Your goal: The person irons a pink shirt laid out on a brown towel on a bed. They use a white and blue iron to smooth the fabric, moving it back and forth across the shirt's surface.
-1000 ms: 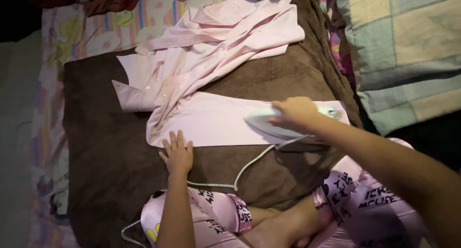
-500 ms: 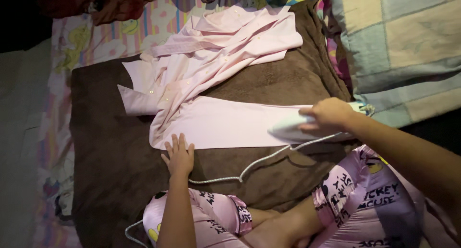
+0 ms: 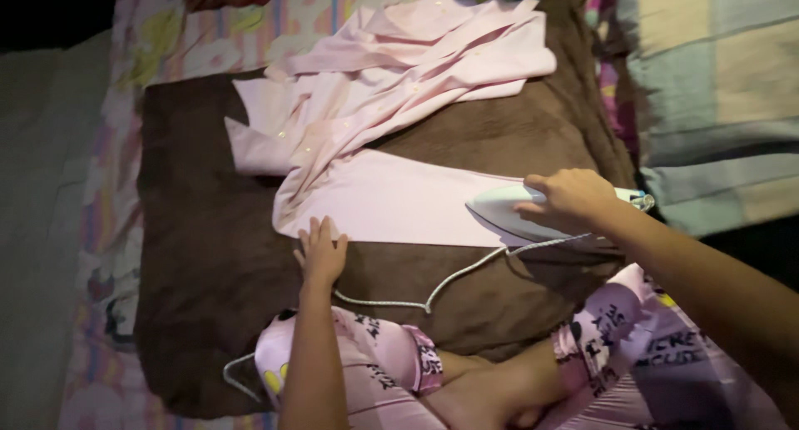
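Pink cotton dress shirt (image 3: 391, 89) lies bunched toward the far edge of a brown blanket (image 3: 208, 255), with one sleeve (image 3: 391, 201) drawn out flat across the blanket's middle toward its right edge. From my remote view through the head camera, my right hand (image 3: 570, 198) is closed around the handle of a white electric iron (image 3: 512, 213), fingers wrapped over the top; the iron's soleplate rests on the sleeve near its right end, nose pointing left. My left hand (image 3: 320, 251) lies flat and open, holding nothing, fingers (image 3: 316, 228) spread and touching the sleeve's near edge at its left end, palm on the blanket. A braided white cord (image 3: 433, 293) runs from the back of the iron in a curve across the blanket's near side and past my knee. Pink printed pyjama trousers (image 3: 374, 367) cover my crossed legs at the blanket's near edge. A patterned floral sheet (image 3: 208, 43) shows beyond the blanket's far left corner, and a checked quilt (image 3: 716, 89) lies beside its right edge.
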